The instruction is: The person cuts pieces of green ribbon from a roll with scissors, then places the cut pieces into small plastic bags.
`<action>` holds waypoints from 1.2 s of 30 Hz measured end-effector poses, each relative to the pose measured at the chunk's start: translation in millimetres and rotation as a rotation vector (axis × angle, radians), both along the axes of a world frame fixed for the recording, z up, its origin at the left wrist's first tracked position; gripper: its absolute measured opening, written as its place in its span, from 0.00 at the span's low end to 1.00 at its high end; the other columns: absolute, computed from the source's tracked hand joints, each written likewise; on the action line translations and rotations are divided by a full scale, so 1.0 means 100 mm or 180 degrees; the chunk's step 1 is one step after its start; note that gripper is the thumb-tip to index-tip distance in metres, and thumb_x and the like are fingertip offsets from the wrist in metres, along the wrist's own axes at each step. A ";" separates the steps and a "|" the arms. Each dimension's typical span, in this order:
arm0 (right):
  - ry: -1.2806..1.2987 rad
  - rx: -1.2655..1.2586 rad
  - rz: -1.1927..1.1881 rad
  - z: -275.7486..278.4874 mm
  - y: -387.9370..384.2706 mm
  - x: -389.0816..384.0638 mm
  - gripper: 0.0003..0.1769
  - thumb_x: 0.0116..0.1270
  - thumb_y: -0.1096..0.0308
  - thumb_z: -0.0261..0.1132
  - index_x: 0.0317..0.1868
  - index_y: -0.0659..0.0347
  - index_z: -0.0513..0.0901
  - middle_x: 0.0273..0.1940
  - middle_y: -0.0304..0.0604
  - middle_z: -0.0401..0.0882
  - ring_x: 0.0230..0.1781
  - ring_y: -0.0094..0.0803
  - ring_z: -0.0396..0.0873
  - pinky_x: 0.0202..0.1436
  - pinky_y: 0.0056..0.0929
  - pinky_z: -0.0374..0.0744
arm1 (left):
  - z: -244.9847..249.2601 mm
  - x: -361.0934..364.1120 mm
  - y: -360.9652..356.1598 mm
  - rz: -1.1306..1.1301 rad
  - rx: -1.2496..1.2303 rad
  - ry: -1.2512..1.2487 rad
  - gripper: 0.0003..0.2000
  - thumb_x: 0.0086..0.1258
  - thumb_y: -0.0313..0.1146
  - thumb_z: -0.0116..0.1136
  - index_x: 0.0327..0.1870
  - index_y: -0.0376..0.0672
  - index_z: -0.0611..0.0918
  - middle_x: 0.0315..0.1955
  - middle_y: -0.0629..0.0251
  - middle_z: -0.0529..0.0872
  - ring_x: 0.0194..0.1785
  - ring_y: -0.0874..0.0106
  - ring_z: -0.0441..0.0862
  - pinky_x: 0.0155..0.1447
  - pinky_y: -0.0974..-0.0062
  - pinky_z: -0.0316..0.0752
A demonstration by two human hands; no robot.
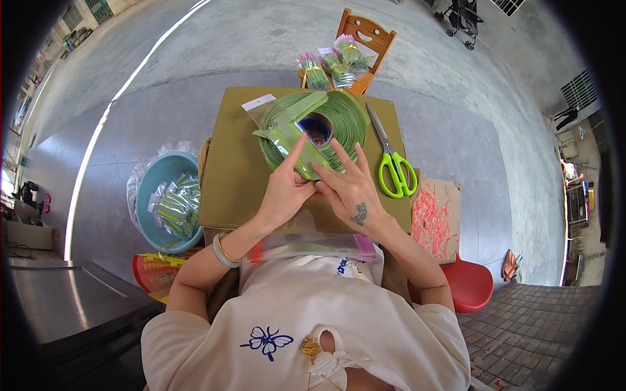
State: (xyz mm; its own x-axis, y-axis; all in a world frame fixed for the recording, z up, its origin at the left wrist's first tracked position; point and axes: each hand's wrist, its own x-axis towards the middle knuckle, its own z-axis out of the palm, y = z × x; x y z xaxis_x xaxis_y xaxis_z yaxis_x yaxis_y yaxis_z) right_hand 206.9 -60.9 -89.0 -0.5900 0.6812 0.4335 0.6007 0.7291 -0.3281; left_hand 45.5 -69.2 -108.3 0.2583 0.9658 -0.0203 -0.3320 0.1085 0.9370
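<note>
A large roll of green ribbon [350, 120] lies on the olive tabletop, with a dark blue hollow at its core. Folded green strips in a clear plastic bag [287, 128] lie across its left side. My left hand [287, 192] pinches the near end of the bag, its index finger stretched along it. My right hand [352, 192] meets it there, thumb and index finger at the same end, other fingers spread over the roll. The exact grip under the fingertips is partly hidden. Scissors with green handles [396, 173] lie to the right of the roll.
A blue basin [149, 215] of bagged green strips stands at the left. Beyond the table, a wooden chair [368, 29] holds several green bundles. Pink-red scraps [430, 221] lie on cardboard beside a red stool [468, 283]. Plastic packaging [306, 247] rests on my lap.
</note>
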 end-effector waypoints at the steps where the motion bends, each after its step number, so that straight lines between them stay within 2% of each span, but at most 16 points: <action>1: 0.0008 -0.0041 0.0031 -0.01 0.01 -0.01 0.19 0.61 0.63 0.59 0.51 0.63 0.76 0.38 0.45 0.81 0.66 0.49 0.58 0.67 0.59 0.48 | -0.02 0.02 -0.03 -0.0003 -0.0028 -0.0062 0.40 0.58 0.09 0.45 0.71 0.45 0.45 0.44 0.59 0.78 0.41 0.76 0.79 0.45 0.80 0.79; 4: -0.0020 -0.0031 0.0128 -0.05 0.06 -0.09 0.26 0.64 0.54 0.55 0.54 0.66 0.73 0.43 0.49 0.79 0.68 0.51 0.54 0.67 0.61 0.45 | -0.14 0.05 -0.09 0.0049 0.0397 0.0780 0.42 0.54 0.08 0.42 0.71 0.45 0.44 0.40 0.61 0.79 0.37 0.82 0.76 0.41 0.88 0.72; 5: -0.0071 0.0058 0.0158 -0.10 0.09 -0.10 0.28 0.64 0.51 0.53 0.54 0.67 0.72 0.45 0.50 0.78 0.68 0.52 0.53 0.66 0.63 0.43 | -0.14 0.06 -0.11 0.0028 0.0520 0.0955 0.44 0.48 0.07 0.39 0.72 0.45 0.44 0.36 0.62 0.79 0.33 0.84 0.73 0.37 0.90 0.67; 8: -0.0331 0.0096 0.0222 -0.12 0.15 -0.12 0.34 0.64 0.44 0.50 0.55 0.69 0.71 0.49 0.51 0.76 0.69 0.54 0.50 0.66 0.65 0.41 | -0.18 0.11 -0.11 0.0285 0.0761 0.0922 0.44 0.50 0.12 0.47 0.71 0.47 0.46 0.25 0.58 0.83 0.32 0.77 0.79 0.43 0.83 0.70; 9: -0.0434 0.0068 0.0231 -0.11 0.16 -0.13 0.35 0.64 0.42 0.49 0.55 0.69 0.71 0.50 0.51 0.75 0.69 0.54 0.49 0.65 0.66 0.40 | -0.16 0.10 -0.12 0.0235 0.0695 0.1051 0.44 0.49 0.11 0.44 0.71 0.47 0.45 0.29 0.59 0.82 0.34 0.78 0.78 0.42 0.85 0.70; 11: -0.0296 0.0211 0.0226 -0.11 0.16 -0.15 0.34 0.63 0.44 0.51 0.54 0.69 0.72 0.49 0.51 0.76 0.68 0.52 0.51 0.66 0.64 0.42 | -0.07 0.06 -0.12 0.0126 0.0565 0.1306 0.46 0.47 0.07 0.39 0.72 0.46 0.43 0.36 0.60 0.80 0.36 0.81 0.76 0.41 0.88 0.69; 15: -0.0065 0.0353 0.0187 -0.05 0.05 -0.05 0.24 0.59 0.54 0.61 0.48 0.65 0.77 0.45 0.46 0.78 0.62 0.44 0.63 0.67 0.55 0.51 | -0.18 0.03 -0.06 0.0127 0.0422 0.0457 0.41 0.60 0.15 0.47 0.71 0.47 0.40 0.36 0.53 0.83 0.39 0.72 0.82 0.45 0.78 0.76; 17: 0.0175 0.0316 0.0042 -0.10 0.02 0.14 0.17 0.54 0.61 0.65 0.42 0.62 0.80 0.43 0.43 0.78 0.56 0.39 0.68 0.65 0.48 0.57 | -0.06 0.05 -0.08 0.0050 -0.0205 -0.0056 0.40 0.64 0.17 0.46 0.70 0.47 0.37 0.36 0.52 0.83 0.39 0.70 0.82 0.44 0.75 0.79; 18: 0.0302 0.0297 -0.0023 -0.12 0.01 0.20 0.14 0.52 0.65 0.67 0.39 0.61 0.81 0.43 0.41 0.78 0.53 0.36 0.71 0.64 0.44 0.60 | -0.04 0.06 -0.09 0.0016 -0.0274 -0.0027 0.39 0.65 0.17 0.45 0.70 0.46 0.36 0.35 0.52 0.83 0.38 0.70 0.82 0.43 0.74 0.80; 19: 0.0523 0.0302 -0.0088 -0.11 0.02 0.20 0.09 0.47 0.70 0.68 0.32 0.58 0.82 0.39 0.38 0.77 0.44 0.34 0.72 0.57 0.39 0.66 | -0.02 0.06 -0.10 -0.0018 -0.0337 0.0013 0.39 0.65 0.18 0.45 0.70 0.45 0.35 0.35 0.51 0.82 0.38 0.70 0.82 0.42 0.73 0.81; 22: 0.0291 0.0062 0.0043 0.00 0.01 0.20 0.09 0.47 0.69 0.67 0.31 0.57 0.80 0.33 0.38 0.74 0.41 0.35 0.71 0.50 0.37 0.67 | 0.00 0.05 -0.10 -0.0054 -0.0354 0.0168 0.38 0.66 0.19 0.45 0.69 0.43 0.34 0.35 0.52 0.82 0.37 0.71 0.83 0.41 0.73 0.82; 25: 0.0136 0.0289 -0.0001 -0.05 0.03 0.15 0.08 0.47 0.68 0.66 0.29 0.56 0.77 0.30 0.38 0.70 0.38 0.34 0.70 0.47 0.35 0.66 | 0.00 0.06 -0.10 -0.0014 -0.0336 0.0291 0.38 0.66 0.19 0.45 0.69 0.41 0.34 0.34 0.54 0.82 0.36 0.71 0.83 0.40 0.74 0.82; 29: -0.0150 0.0120 -0.0052 -0.10 0.04 0.12 0.06 0.47 0.71 0.64 0.27 0.57 0.75 0.31 0.39 0.69 0.38 0.35 0.68 0.46 0.34 0.66 | -0.02 0.07 -0.10 0.0028 -0.0187 0.0596 0.38 0.66 0.19 0.45 0.69 0.41 0.34 0.34 0.56 0.82 0.36 0.71 0.82 0.40 0.74 0.82; 32: -0.0061 0.0349 0.0063 -0.06 0.00 0.09 0.06 0.46 0.73 0.63 0.27 0.57 0.75 0.32 0.39 0.69 0.39 0.36 0.68 0.46 0.34 0.66 | 0.02 0.05 -0.09 0.0040 -0.0303 0.0303 0.38 0.65 0.18 0.44 0.69 0.41 0.35 0.34 0.56 0.82 0.37 0.71 0.82 0.41 0.73 0.82; 35: 0.0720 -0.0457 0.0205 0.22 -0.03 0.39 0.06 0.51 0.75 0.63 0.28 0.60 0.73 0.31 0.41 0.70 0.36 0.36 0.69 0.43 0.30 0.67 | 0.17 0.08 -0.06 -0.0014 -0.0246 0.0390 0.38 0.66 0.18 0.43 0.69 0.43 0.34 0.36 0.51 0.82 0.39 0.66 0.83 0.44 0.69 0.81; 36: 0.1182 -0.0534 -0.0285 0.34 -0.03 0.61 0.05 0.52 0.75 0.63 0.29 0.60 0.74 0.31 0.40 0.71 0.34 0.34 0.70 0.41 0.28 0.67 | 0.20 0.09 -0.06 -0.0007 -0.0217 0.0379 0.38 0.66 0.18 0.43 0.70 0.44 0.34 0.36 0.50 0.82 0.39 0.65 0.83 0.44 0.69 0.81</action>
